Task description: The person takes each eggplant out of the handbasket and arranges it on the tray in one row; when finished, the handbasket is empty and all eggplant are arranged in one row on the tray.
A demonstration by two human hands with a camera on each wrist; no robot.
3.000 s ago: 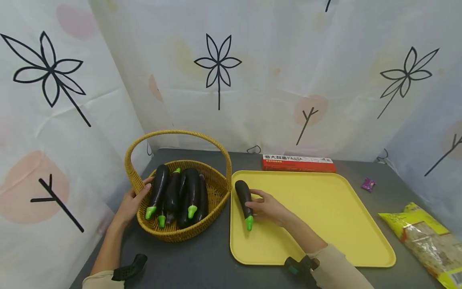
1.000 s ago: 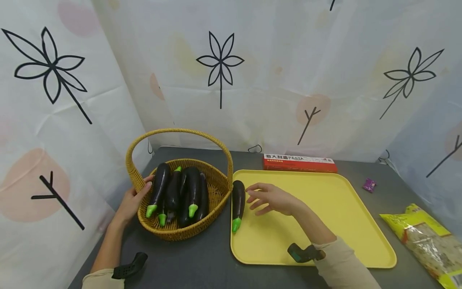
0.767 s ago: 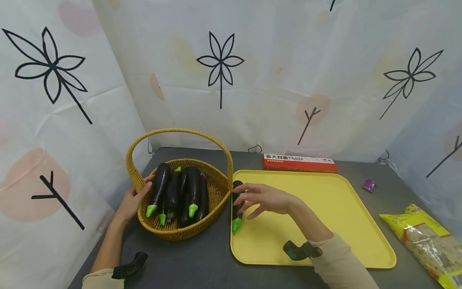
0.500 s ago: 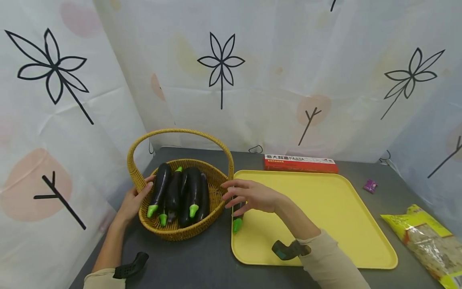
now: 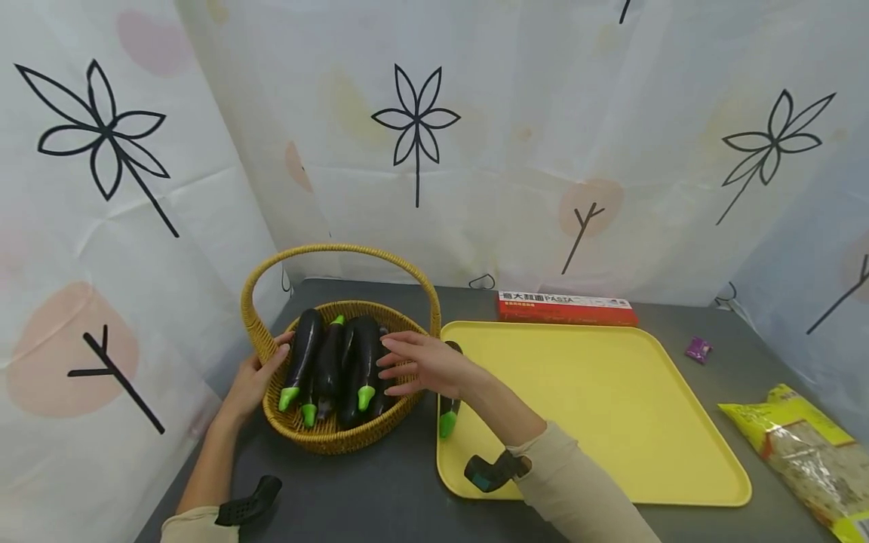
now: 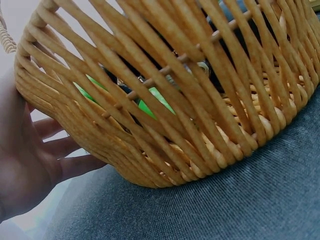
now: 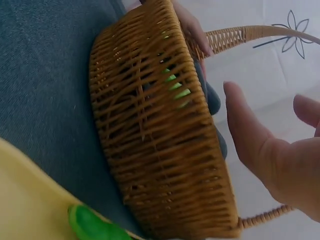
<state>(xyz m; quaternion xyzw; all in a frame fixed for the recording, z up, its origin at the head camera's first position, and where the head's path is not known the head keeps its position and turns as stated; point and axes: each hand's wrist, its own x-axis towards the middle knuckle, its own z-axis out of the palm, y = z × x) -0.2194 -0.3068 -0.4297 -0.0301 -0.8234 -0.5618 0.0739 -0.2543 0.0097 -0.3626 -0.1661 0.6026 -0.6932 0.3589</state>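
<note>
A wicker basket point(image 5: 339, 443) with a tall arched handle holds several dark eggplants point(image 5: 305, 351) with green caps. At its left side my left hand point(image 5: 247, 385) grips the rim near the handle's foot, thumb over the edge and fingers outside. My right hand point(image 5: 437, 363) is over the basket's right side, fingers spread and holding nothing, overlapping the rightmost eggplant. In the right wrist view its thumb point(image 7: 245, 120) points up beside the rim. A single eggplant point(image 5: 447, 424) lies along the left edge of the yellow tray point(image 5: 584, 407), partly hidden by my right hand.
Behind the tray lies a red and white pasta box point(image 5: 566, 309). A small purple packet point(image 5: 698, 349) and a yellow plastic bag point(image 5: 801, 452) are to the tray's right. A patterned curtain point(image 5: 502, 166) surrounds the dark grey table point(image 5: 380, 498).
My right hand laid the eggplant along the tray's left edge, let go of it, then moved left until it was over the basket. My left hand stays at the basket.
</note>
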